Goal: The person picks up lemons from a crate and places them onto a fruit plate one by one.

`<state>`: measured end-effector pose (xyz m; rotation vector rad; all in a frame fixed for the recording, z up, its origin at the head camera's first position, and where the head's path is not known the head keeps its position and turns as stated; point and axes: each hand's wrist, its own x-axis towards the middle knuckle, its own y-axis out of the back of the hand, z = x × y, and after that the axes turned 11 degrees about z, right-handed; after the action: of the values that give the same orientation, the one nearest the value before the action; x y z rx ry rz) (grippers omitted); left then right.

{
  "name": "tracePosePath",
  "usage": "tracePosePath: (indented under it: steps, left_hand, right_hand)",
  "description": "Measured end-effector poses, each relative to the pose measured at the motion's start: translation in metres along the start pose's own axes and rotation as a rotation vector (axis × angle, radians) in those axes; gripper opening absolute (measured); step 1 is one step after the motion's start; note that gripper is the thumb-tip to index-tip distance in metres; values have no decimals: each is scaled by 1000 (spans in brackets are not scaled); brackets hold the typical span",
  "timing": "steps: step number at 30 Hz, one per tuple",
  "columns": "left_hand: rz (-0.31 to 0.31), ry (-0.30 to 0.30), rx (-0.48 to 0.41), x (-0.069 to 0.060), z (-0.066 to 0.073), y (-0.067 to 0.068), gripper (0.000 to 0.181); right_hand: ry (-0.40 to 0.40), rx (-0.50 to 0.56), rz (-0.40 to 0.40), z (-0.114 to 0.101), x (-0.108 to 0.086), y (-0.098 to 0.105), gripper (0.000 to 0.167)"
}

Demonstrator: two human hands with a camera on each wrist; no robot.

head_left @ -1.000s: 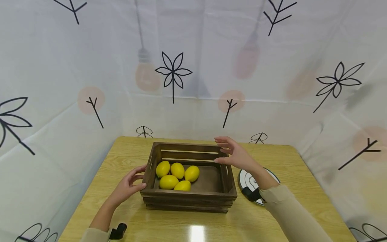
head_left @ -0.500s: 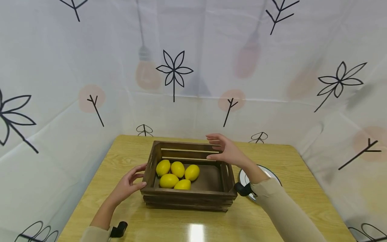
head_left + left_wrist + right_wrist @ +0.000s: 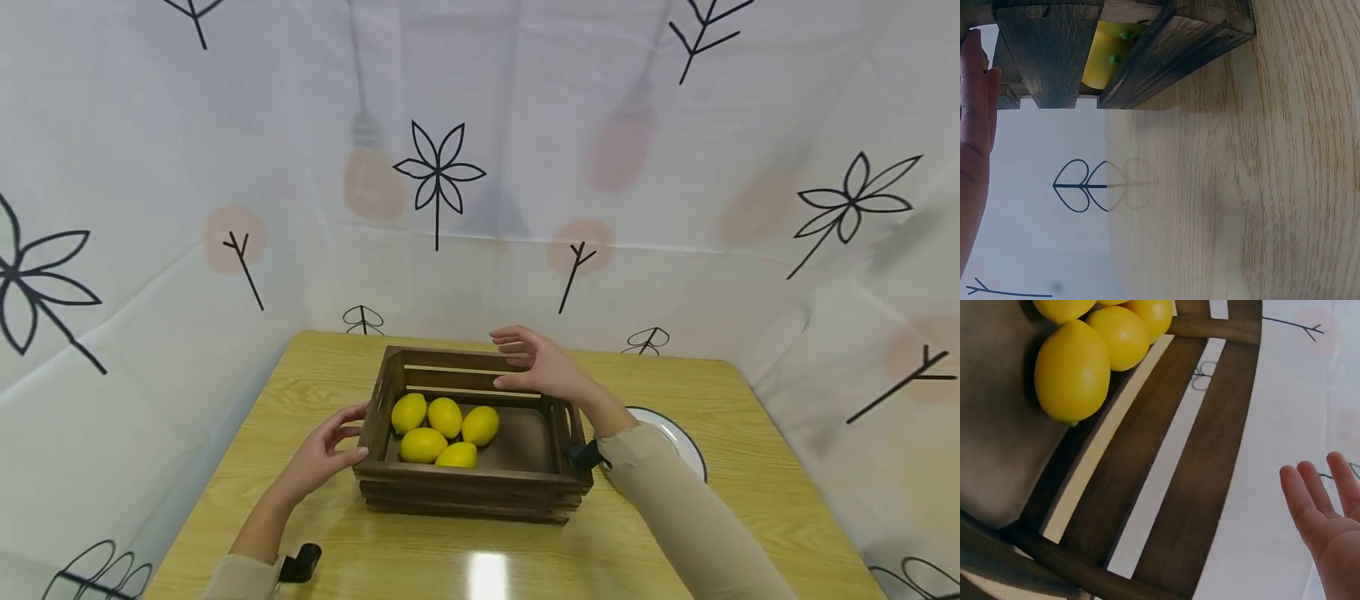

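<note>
A dark brown slatted wooden crate (image 3: 472, 483) stands on the table with several yellow lemons (image 3: 422, 446) grouped in its left half. The left hand (image 3: 318, 458) rests its fingertips against the crate's left end, fingers spread and slightly bent. Over the crate's back right corner hovers the right hand (image 3: 551, 367), fingers loosely bent and holding nothing. In the right wrist view that hand (image 3: 1329, 525) is beyond the back slats, apart from the lemons (image 3: 1072, 372). A lemon (image 3: 1100, 56) shows between slats in the left wrist view.
A white plate with a dark rim (image 3: 693, 450) lies on the wooden table (image 3: 750, 467) right of the crate, partly hidden by the right sleeve. Patterned white cloth (image 3: 495, 108) hangs behind and at both sides.
The right hand has moved left from the crate's right end along the back side, its sleeve now covering more of the plate. The left hand stays at the crate's left end.
</note>
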<state>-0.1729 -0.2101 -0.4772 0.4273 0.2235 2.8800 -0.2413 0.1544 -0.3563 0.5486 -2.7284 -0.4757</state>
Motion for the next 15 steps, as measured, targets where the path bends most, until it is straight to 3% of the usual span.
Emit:
tracePosePath:
  steps: [5,15]
  left_hand:
    - [0,-3,6,-1,0,0,59]
    - [-2,-2,-1,0,0,0,60]
  right_hand:
    - [2,-15,-15,17,12,-4,62]
    - [16,6,-130,36,29,-11,59]
